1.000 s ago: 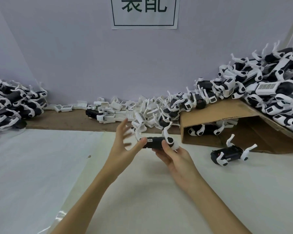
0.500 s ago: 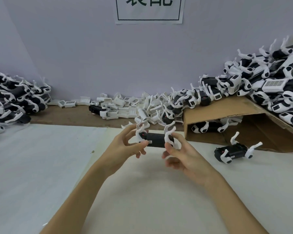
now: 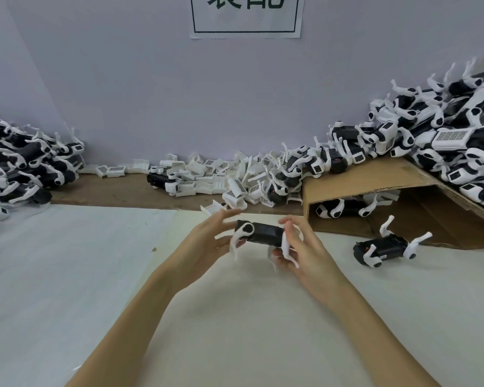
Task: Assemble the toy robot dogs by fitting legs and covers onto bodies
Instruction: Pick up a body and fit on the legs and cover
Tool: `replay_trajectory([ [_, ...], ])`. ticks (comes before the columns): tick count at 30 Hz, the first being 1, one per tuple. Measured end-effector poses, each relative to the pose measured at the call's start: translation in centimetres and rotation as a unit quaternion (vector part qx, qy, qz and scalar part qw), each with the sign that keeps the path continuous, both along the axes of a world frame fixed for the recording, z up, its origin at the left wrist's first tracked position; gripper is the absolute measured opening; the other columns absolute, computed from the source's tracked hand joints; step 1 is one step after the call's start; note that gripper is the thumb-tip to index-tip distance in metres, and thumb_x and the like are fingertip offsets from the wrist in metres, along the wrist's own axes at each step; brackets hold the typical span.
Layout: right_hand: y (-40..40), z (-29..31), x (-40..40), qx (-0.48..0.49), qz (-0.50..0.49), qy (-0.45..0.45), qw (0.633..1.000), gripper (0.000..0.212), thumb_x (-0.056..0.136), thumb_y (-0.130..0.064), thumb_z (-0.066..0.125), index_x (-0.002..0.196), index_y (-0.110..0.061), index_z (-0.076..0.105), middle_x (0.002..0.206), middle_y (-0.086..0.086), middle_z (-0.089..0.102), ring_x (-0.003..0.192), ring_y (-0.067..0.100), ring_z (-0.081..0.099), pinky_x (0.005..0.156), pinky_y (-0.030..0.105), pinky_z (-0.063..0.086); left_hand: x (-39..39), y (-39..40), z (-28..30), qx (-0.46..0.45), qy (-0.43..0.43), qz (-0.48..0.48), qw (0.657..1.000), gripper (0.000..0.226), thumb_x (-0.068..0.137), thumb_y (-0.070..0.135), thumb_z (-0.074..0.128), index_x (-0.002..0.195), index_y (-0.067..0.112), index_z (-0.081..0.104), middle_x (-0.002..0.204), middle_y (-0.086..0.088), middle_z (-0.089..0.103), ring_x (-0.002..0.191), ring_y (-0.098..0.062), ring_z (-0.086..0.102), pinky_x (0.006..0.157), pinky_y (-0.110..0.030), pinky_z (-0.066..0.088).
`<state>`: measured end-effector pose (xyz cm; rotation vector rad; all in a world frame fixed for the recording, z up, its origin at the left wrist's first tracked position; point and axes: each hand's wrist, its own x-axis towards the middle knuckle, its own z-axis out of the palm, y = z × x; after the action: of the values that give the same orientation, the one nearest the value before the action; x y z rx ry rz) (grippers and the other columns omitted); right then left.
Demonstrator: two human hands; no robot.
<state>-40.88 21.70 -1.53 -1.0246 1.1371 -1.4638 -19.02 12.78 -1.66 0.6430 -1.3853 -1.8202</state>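
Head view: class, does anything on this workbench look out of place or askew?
One toy dog lies alone on the white sheet, tipped over with white legs in the air, apart from the piles. More dogs have slid under the sagging cardboard. Both hands, left and right, hold the body normally.

Bright, even light all over, soft and flat, no glare. Faint shadows sit under the forearms on the desk (image 3: 67, 275). Wide-angle bend curves the wall (image 3: 123, 93) edges. White legs (image 3: 236, 241) smear with motion blur.
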Motion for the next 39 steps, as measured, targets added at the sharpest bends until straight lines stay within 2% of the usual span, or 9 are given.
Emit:
replay_trajectory([
  [7, -0.1, -0.4, 0.3, -0.048, -0.037, 0.13, 0.99, 0.038, 0.095, -0.053, 0.066, 0.132, -0.055, 0.06, 0.07, 0.003, 0.05, 0.073, 0.014, 0.052, 0.086, 0.03, 0.048, -1.4, 1.6, -0.4, -0.082, -0.123, 0.048, 0.988, 0.052, 0.087, 0.064, 0.073, 0.123, 0.027, 0.077, 0.119, -0.01, 0.078, 0.106, -0.033, 0.076, 0.119, -0.054, 0.043],
  [13, 0.2, 0.5, 0.8, -0.025, -0.066, 0.092, 0.993, 0.057, 0.08, -0.069, 0.063, 0.128, -0.037, 0.067, 0.079, -0.001, 0.064, 0.087, 0.014, 0.066, 0.084, 0.019, 0.05, -1.7, 2.1, 0.1, -0.109, -0.098, 0.084, 0.986, 0.048, 0.096, 0.066, 0.06, 0.124, 0.031, 0.077, 0.119, -0.01, 0.078, 0.106, -0.034, 0.075, 0.105, -0.048, 0.054],
  [16, 0.2, 0.5, 0.9, 0.022, 0.016, -0.073, 0.997, 0.065, 0.097, -0.066, 0.044, 0.131, -0.017, 0.069, 0.107, 0.014, 0.071, 0.1, 0.025, 0.064, 0.093, 0.038, 0.046, -1.8, 2.0, 0.2, -0.029, -0.05, 0.054, 0.997, 0.055, 0.108, 0.06, 0.049, 0.132, 0.019, 0.075, 0.132, -0.017, 0.073, 0.117, -0.039, 0.072, 0.102, -0.041, 0.058],
  [19, 0.4, 0.4, 0.8, 0.006, 0.071, -0.165, 0.984, 0.033, 0.1, -0.035, 0.056, 0.121, -0.02, 0.077, 0.11, 0.011, 0.071, 0.101, 0.024, 0.065, 0.093, 0.04, 0.052, -2.1, 1.9, -0.1, 0.05, 0.017, 0.019, 0.998, 0.063, 0.112, 0.059, 0.037, 0.138, 0.013, 0.071, 0.141, -0.023, 0.067, 0.132, -0.039, 0.064, 0.109, -0.042, 0.055],
  [21, 0.4, 0.2, 1.0, -0.019, 0.082, -0.109, 0.99, 0.026, 0.088, -0.015, 0.062, 0.102, -0.025, 0.081, 0.105, 0.003, 0.073, 0.096, 0.016, 0.065, 0.091, 0.037, 0.052, -2.3, 1.9, -0.4, 0.098, 0.059, 0.0, 0.993, 0.066, 0.112, 0.06, 0.035, 0.137, 0.011, 0.071, 0.139, -0.028, 0.066, 0.134, -0.042, 0.062, 0.109, -0.041, 0.054],
  [24, 0.3, -0.3, 1.7, -0.034, 0.022, 0.045, 0.998, 0.031, 0.099, -0.003, 0.061, 0.114, -0.027, 0.074, 0.113, -0.002, 0.077, 0.108, 0.013, 0.07, 0.095, 0.032, 0.052, -2.4, 2.0, -0.8, 0.133, 0.072, -0.001, 0.988, 0.071, 0.111, 0.06, 0.035, 0.142, 0.004, 0.066, 0.12, -0.025, 0.073, 0.13, -0.038, 0.066, 0.112, -0.043, 0.053],
  [29, 0.2, -1.3, 3.0, -0.102, -0.075, 0.087, 0.988, 0.045, 0.094, -0.008, 0.076, 0.131, -0.026, 0.057, 0.116, -0.021, 0.075, 0.108, -0.005, 0.069, 0.081, 0.007, 0.051, -3.6, 3.2, -0.6, -0.011, -0.076, 0.046, 0.996, 0.06, 0.113, 0.057, 0.032, 0.139, 0.018, 0.068, 0.132, -0.011, 0.074, 0.126, -0.025, 0.07, 0.11, -0.042, 0.054],
  [33, -0.4, -1.6, 2.7, -0.108, -0.092, 0.059, 0.988, 0.04, 0.093, -0.005, 0.076, 0.124, -0.021, 0.056, 0.114, -0.008, 0.076, 0.109, 0.011, 0.073, 0.081, 0.019, 0.058, -4.1, 3.5, -0.3, -0.182, -0.154, 0.208, 0.949, 0.036, 0.116, 0.037, 0.039, 0.125, 0.024, 0.071, 0.115, 0.0, 0.078, 0.107, -0.016, 0.074, 0.091, -0.034, 0.059],
  [39, -0.1, -2.3, 2.1, -0.114, -0.076, 0.257, 0.957, 0.038, 0.096, -0.018, 0.075, 0.116, -0.039, 0.05, 0.1, -0.012, 0.075, 0.093, 0.014, 0.074, 0.069, 0.038, 0.064, -3.2, 4.3, 1.2, -0.211, -0.105, 0.166, 0.958, 0.054, 0.107, 0.059, 0.038, 0.122, 0.022, 0.075, 0.115, 0.002, 0.077, 0.11, -0.016, 0.071, 0.095, -0.029, 0.056],
])
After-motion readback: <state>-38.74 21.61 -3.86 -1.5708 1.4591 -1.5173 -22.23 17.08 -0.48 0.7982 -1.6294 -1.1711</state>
